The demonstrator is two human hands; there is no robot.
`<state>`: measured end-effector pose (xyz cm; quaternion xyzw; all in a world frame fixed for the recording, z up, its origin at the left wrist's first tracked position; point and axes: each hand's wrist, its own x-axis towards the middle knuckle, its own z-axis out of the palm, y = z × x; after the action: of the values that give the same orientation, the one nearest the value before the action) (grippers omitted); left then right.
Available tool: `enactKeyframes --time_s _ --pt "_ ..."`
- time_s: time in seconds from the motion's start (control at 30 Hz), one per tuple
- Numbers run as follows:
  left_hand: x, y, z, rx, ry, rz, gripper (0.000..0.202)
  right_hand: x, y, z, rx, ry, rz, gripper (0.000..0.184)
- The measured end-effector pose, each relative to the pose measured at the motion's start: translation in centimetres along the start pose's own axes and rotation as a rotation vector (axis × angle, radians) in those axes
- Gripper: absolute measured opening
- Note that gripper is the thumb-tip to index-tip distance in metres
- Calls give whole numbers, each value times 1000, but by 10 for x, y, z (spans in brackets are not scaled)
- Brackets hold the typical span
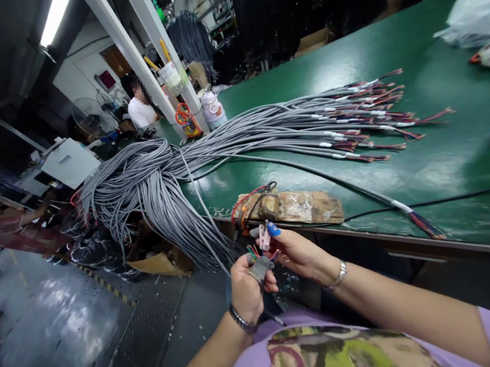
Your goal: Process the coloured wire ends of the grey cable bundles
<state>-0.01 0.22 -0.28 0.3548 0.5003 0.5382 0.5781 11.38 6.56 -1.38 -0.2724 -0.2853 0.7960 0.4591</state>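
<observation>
My left hand (248, 292) is closed round the end of a grey cable, whose thin coloured wires (253, 251) fan out above the fingers. Grey wrapping covers its fingertips. Close beside it, my right hand (301, 252) pinches a small pinkish-white piece (264, 238), too small to name for certain. A blue cover (273, 229) sits on one right fingertip. Just beyond my hands, a worn wooden block (307, 205) lies at the table edge with a red and black lead on it. One grey cable (343, 182) runs past it, its stripped coloured ends lying to the right.
A big bundle of grey cables (236, 131) lies across the green table (450, 174) and hangs over its left edge. Behind it stand a white post (144, 31), orange scissors (183, 115) and a lidded bottle (213, 110). Plastic bags (485, 5) lie far right. Two people sit at left.
</observation>
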Motion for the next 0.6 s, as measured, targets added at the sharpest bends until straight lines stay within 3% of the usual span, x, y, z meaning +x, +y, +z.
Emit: enactKeyframes --time_s 0.27,0.43,0.6 --pt "-5 -4 -5 44 0 22 35 -9 -3 -8 -10 -90 99 46" --pt "-15 -13 -13 154 -30 17 36 -18 -11 -14 -224 -162 262 43" --pt "-13 -18 -18 293 -182 -82 36 -21 -14 -10 -570 -286 127 40"
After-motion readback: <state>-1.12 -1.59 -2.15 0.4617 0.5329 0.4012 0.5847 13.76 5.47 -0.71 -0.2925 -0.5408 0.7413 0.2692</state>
